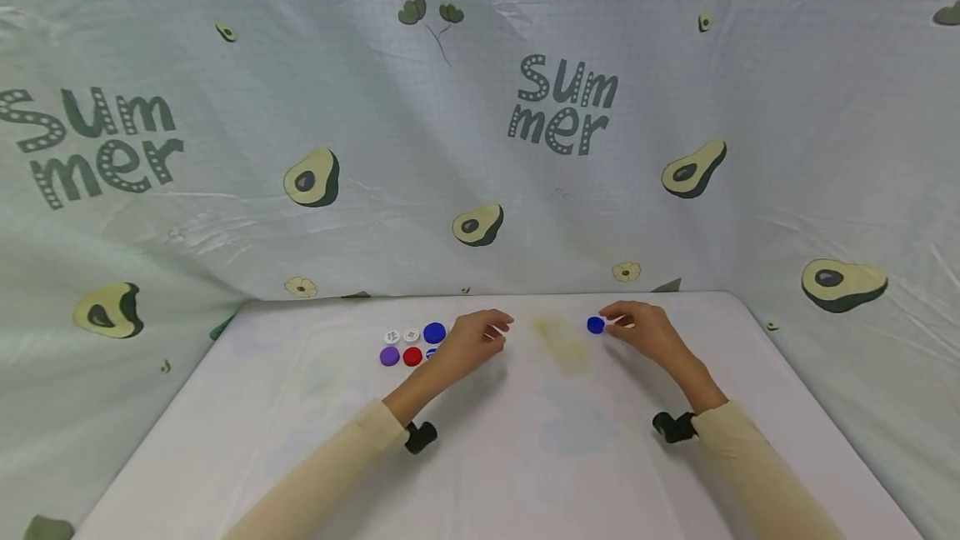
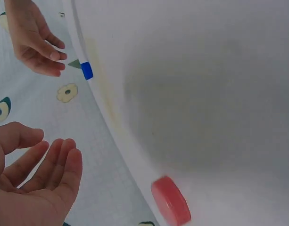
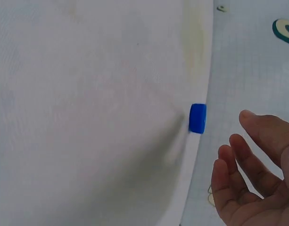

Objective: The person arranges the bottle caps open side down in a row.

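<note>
A small round blue bottle cap [image 1: 596, 325] lies on the white-covered table, just left of my right hand [image 1: 645, 330]. In the right wrist view a gap separates that hand's loosely bent fingers from the blue cap [image 3: 197, 118]. My left hand [image 1: 471, 338] hovers over the table with relaxed fingers and nothing in them. Beside it sits a group of caps: a larger blue cap [image 1: 434, 332], a red cap [image 1: 412, 356], a purple cap [image 1: 389, 356] and two white caps [image 1: 412, 336]. A blue-and-white cap [image 1: 431, 353] is partly hidden by the left hand.
The white table cover [image 1: 555, 457] bears a yellowish stain [image 1: 562, 346] between the hands. Behind the table's far edge hangs a pale curtain [image 1: 390, 107] printed with avocados and lettering. Each wrist carries a small black camera [image 1: 422, 437].
</note>
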`<action>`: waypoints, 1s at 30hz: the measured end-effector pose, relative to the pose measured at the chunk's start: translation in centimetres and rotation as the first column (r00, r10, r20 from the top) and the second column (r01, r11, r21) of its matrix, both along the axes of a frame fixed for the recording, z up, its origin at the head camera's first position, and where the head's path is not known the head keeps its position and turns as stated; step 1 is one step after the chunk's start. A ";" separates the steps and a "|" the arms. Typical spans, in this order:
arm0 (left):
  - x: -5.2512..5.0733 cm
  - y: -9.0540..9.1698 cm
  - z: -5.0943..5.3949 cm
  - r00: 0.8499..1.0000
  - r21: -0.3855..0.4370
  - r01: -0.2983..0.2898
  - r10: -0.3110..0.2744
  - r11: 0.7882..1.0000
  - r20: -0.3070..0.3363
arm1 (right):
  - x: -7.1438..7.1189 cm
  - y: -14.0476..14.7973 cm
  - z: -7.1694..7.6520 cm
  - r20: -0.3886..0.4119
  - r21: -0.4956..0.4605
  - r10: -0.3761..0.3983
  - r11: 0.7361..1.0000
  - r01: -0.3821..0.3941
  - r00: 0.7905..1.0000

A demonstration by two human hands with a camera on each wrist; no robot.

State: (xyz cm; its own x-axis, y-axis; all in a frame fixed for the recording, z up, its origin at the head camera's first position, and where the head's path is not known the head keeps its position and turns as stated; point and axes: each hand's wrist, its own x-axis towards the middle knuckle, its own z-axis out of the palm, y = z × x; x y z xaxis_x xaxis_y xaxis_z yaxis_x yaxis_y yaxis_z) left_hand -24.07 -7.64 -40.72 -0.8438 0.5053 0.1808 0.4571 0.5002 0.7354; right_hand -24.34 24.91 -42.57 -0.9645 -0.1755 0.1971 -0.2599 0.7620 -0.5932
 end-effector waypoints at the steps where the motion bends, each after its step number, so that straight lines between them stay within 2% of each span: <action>1: -0.5 0.8 -0.1 1.000 0.007 0.018 -0.018 1.000 0.011 | -0.1 0.4 -0.1 0.011 0.000 -0.007 1.000 0.007 1.000; 6: -2.6 4.9 -0.8 0.994 0.023 0.072 -0.074 0.997 0.077 | -0.7 1.5 -0.6 0.101 -0.045 -0.040 0.998 0.044 0.994; 10: -3.9 8.1 -1.6 0.990 0.009 0.068 -0.069 0.998 0.125 | -1.4 1.5 -1.2 0.209 -0.076 -0.058 0.994 0.075 0.976; 14: -5.1 10.7 -2.4 0.986 0.026 0.036 -0.039 0.999 0.161 | -2.1 1.4 -1.8 0.226 -0.081 -0.058 0.994 0.078 0.972; 18: -6.0 12.3 -3.2 0.978 0.065 0.001 -0.015 0.998 0.209 | -2.7 1.5 -2.1 0.234 -0.086 -0.043 0.994 0.065 0.971; 22: -6.6 13.5 -3.8 0.971 0.095 -0.025 0.002 0.995 0.237 | -2.9 1.9 -2.1 0.273 -0.095 -0.035 0.993 0.063 0.961; 26: -7.1 14.5 -4.4 0.974 0.088 -0.050 0.029 0.995 0.227 | -3.2 2.1 -2.5 0.289 -0.126 -0.041 0.989 0.080 0.956; 30: -7.2 15.2 -4.6 0.973 0.064 -0.077 0.061 0.995 0.223 | -3.5 1.9 -2.9 0.295 -0.150 -0.065 0.982 0.113 0.953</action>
State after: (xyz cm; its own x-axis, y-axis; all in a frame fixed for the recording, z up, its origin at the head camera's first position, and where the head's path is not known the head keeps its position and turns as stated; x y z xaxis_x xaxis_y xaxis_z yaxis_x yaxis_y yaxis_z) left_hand -31.26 7.53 -45.30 -0.8992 0.4371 0.0202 0.2460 0.4668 0.8495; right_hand -27.82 26.86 -45.49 -0.9946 -0.0749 -0.0721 0.0047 0.6606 -0.7507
